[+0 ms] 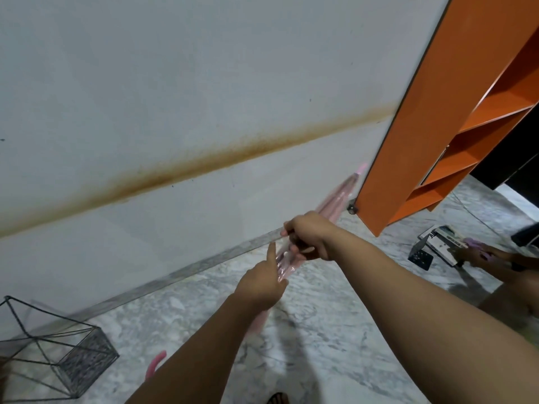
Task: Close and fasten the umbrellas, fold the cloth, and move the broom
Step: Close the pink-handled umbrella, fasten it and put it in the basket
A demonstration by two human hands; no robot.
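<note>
1. Head view: a closed pink umbrella (338,199) slants from lower left to upper right in front of a white wall (145,83), its tip near the lower corner of an orange shelf unit (414,141).
2. The right hand (309,234) has its grip clamped round the umbrella's folded canopy, fingers curled over it.
3. The left hand (262,282) holds the umbrella just below the right, its grip closed on the shaft with the index finger stretched straight along it.
4. The umbrella's pink curved handle (156,364) shows beside the left forearm, above the marbled floor (320,345).
5. A wire-frame basket (55,345) lies tilted on the floor at lower left, against the wall.
6. A brown stain (175,170) runs across the wall.
7. At right, papers (440,240) lie on the floor.
</note>
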